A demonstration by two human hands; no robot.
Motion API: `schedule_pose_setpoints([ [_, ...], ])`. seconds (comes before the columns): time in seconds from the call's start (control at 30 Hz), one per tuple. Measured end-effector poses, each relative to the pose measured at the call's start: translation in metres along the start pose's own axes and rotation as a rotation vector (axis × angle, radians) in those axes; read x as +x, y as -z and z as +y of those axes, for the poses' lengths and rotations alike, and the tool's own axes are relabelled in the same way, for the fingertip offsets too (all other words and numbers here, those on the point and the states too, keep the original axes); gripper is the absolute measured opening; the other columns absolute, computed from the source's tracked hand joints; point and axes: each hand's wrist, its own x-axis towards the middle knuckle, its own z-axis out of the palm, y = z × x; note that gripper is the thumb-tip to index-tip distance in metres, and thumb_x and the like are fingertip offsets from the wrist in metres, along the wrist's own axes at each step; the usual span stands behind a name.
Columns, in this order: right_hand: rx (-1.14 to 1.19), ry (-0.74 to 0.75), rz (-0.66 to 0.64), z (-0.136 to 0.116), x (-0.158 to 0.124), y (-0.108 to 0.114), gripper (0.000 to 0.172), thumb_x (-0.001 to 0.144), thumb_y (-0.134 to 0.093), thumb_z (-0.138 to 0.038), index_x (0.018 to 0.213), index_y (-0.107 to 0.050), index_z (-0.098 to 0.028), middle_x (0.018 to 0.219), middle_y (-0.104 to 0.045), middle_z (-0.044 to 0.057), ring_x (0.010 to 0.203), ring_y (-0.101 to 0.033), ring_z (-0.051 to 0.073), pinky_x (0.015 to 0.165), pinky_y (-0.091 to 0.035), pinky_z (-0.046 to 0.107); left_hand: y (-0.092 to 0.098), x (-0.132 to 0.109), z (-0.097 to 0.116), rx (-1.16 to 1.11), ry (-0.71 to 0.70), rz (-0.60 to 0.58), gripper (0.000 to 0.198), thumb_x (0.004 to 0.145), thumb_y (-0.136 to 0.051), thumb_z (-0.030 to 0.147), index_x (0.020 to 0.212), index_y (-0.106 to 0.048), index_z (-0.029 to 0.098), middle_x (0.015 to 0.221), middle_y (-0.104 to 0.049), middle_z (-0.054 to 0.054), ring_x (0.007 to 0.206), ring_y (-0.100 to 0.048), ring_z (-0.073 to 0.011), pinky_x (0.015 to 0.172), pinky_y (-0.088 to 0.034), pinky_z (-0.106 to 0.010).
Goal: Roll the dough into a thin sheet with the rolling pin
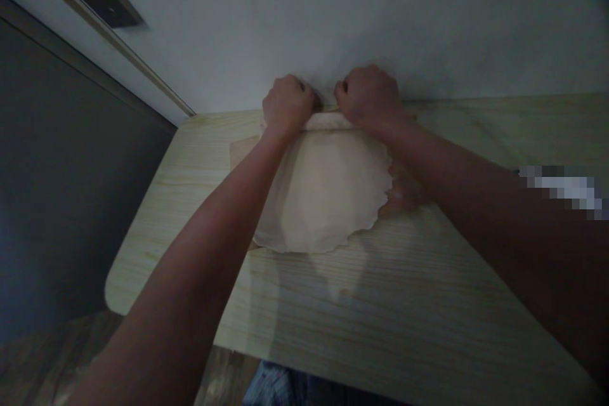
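On the wood-grained table [190,203], left hand [288,101] and right hand [370,95] curl into fists at the pale sheet [328,190]'s rolled end; fingertips hidden, I cannot tell their hold

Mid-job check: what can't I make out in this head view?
In the head view:
Whether the left hand and right hand grip the pale roll: their backs hide the contact.
Anything inside the roll: its outer layer hides it.
The tan piece beneath the pale sheet: mostly covered by sheet and left forearm.
The object at right: pixelated.
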Motion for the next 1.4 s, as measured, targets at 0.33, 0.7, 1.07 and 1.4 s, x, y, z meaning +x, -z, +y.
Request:
schedule_pose_setpoints([
  [0.33,-0.023,-0.042,-0.034,-0.006,-0.012,0.003,0.047,0.084,-0.022,-0.031,0.096,-0.061,-0.008,0.092,-0.061,0.016,0.083,-0.055,0.025,0.068,-0.040,0.036,0.003,-0.016,0.003,0.067,0.009,0.031,0.045,0.082,-0.022,0.035,0.104,-0.056,0.016,0.103,-0.057,-0.012,0.097,-0.051,-0.0258,0.078,-0.038,-0.035],
  [0.7,-0.064,-0.047,-0.050,-0.022,-0.058,0.012,0.050,0.086,-0.018,-0.031,0.095,-0.061,-0.007,0.091,-0.061,0.018,0.086,-0.054,0.025,0.073,-0.036,0.038,0.011,-0.068,-0.001,0.194,-0.094,0.108,0.051,0.083,-0.015,0.029,0.092,-0.062,0.011,0.092,-0.062,-0.015,0.087,-0.055,-0.0237,0.078,-0.034,-0.038],
  [1.07,-0.091,0.080,0.071,-0.026,-0.094,0.021,0.045,0.086,-0.019,-0.028,0.089,-0.061,-0.015,0.091,-0.063,0.011,0.083,-0.055,0.022,0.076,-0.029,0.036,0.017,-0.104,-0.013,0.174,-0.231,0.223,0.047,0.086,-0.016,0.030,0.093,-0.059,0.015,0.094,-0.061,-0.012,0.095,-0.050,-0.0235,0.084,-0.029,-0.038],
  [1.4,-0.103,0.125,-0.025,-0.027,-0.108,0.030,0.041,0.086,-0.021,-0.033,0.090,-0.058,-0.015,0.091,-0.062,0.011,0.079,-0.054,0.020,0.067,-0.029,0.031,0.018,-0.123,-0.019,0.145,-0.239,0.239,0.042,0.085,-0.021,0.031,0.111,-0.051,0.016,0.106,-0.056,-0.011,0.106,-0.043,-0.0242,0.094,-0.021,-0.041],
])
